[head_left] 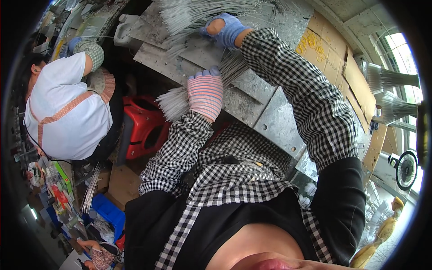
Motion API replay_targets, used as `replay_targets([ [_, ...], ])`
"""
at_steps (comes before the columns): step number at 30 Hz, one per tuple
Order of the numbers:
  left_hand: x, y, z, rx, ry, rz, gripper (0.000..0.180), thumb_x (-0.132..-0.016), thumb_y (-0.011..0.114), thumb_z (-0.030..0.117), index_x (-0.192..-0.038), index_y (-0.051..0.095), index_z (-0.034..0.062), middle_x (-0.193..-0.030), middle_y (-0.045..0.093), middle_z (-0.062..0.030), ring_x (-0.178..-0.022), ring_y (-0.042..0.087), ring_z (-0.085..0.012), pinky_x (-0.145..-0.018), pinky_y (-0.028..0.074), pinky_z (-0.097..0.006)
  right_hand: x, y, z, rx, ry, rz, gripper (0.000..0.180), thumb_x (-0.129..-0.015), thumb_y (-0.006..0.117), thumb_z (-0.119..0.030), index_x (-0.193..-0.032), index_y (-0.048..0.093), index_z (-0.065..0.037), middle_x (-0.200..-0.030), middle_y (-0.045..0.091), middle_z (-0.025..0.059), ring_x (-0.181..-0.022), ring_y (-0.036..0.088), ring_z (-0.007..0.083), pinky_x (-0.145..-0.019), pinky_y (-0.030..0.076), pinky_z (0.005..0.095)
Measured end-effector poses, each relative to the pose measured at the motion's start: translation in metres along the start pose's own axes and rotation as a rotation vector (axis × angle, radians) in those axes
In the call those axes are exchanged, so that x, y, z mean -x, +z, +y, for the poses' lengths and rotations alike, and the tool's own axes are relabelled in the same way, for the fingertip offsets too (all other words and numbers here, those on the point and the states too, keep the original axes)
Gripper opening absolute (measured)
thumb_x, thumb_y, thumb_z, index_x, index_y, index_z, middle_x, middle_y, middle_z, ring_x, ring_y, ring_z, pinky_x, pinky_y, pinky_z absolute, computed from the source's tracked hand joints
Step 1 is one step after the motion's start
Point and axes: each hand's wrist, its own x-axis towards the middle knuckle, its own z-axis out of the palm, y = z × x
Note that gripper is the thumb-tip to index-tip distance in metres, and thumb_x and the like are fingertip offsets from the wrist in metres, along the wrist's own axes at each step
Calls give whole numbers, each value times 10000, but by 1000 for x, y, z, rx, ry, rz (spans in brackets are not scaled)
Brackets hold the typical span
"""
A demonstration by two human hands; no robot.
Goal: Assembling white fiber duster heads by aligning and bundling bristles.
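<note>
My left hand (206, 93), in a pink-and-blue striped glove, is closed around a bundle of thin grey wire rods (174, 102). Their pale, textured ends fan out to the left of the fist, and the thin shafts come out on its right. Farther off, my right hand (226, 30) wears a blue glove with an opening on its back. It rests at a larger pile of similar rods (184, 13) on the metal-topped bench (276, 119). Its fingers are mostly turned away, so their grip is hidden.
Yellow rings (312, 45) lie on cardboard right of the bench. Upright rod bundles (387, 76) and a small fan (407, 170) stand by the window. A red plastic stool (143, 128) is at left, beside a co-worker (72, 108) in white. A blue crate (110, 213) sits lower left.
</note>
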Motion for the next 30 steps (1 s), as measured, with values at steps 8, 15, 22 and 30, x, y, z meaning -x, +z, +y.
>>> replay_targets([
  [8,-5,7,-1,44,-26,-54,516,-792,800,204,-1223,557,56,-1112,701,-162,-1049,697,-314,-897,548,-426,-27,48,15,70,17,96,366,-917,691,-183,-1277,667,-244,-1148,731,129,-965,716,351,-851,581,444],
  [15,9,-8,7,-14,-16,-97,560,-856,727,180,-1356,522,33,-1090,733,-166,-1016,732,-318,-884,553,-437,-38,110,26,15,61,135,245,-940,610,-293,-1133,712,-181,-1034,732,135,-944,698,346,-830,562,456],
  [22,53,2,19,31,-70,-188,746,-845,737,200,-1509,415,90,-1095,722,-168,-1019,722,-320,-897,536,-438,-24,130,136,-245,376,506,286,-934,571,-316,-1114,734,-166,-990,749,139,-916,714,346,-795,575,436],
  [30,69,16,9,212,-54,-241,833,-810,781,293,-1525,404,91,-1205,716,-171,-1075,705,-324,-960,519,-446,52,27,81,-87,271,105,306,-927,576,-347,-1072,724,-123,-961,746,169,-893,712,369,-778,565,461],
])
